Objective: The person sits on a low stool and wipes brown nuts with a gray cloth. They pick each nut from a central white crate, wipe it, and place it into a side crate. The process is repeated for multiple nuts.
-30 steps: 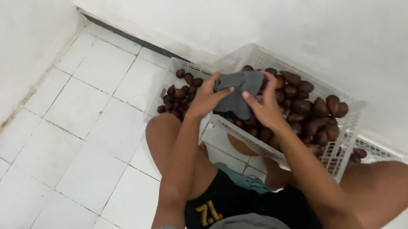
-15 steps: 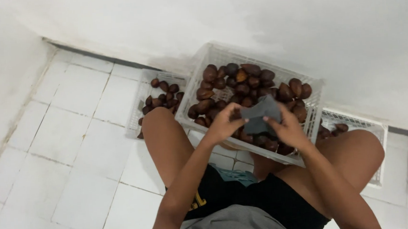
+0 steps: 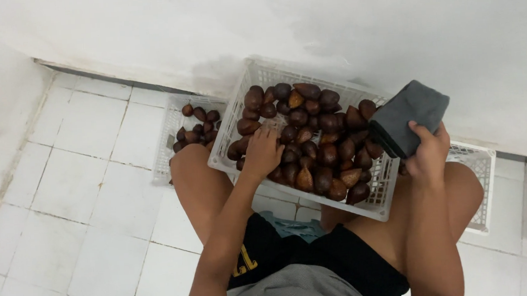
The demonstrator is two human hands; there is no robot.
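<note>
Three white crates are sitting on the tiled floor (image 3: 83, 195); the small left crate (image 3: 168, 135) is holding about ten brown scaly fruits (image 3: 198, 130), half hidden by a knee; the left hand (image 3: 262, 153) is lying spread on the fruit pile (image 3: 311, 133) in the middle crate (image 3: 259, 75), too many to count; the right hand (image 3: 427, 153) is gripping a folded grey cloth (image 3: 408, 116), fingers curled round it; the right crate (image 3: 481, 171) is mostly hidden behind that arm.
</note>
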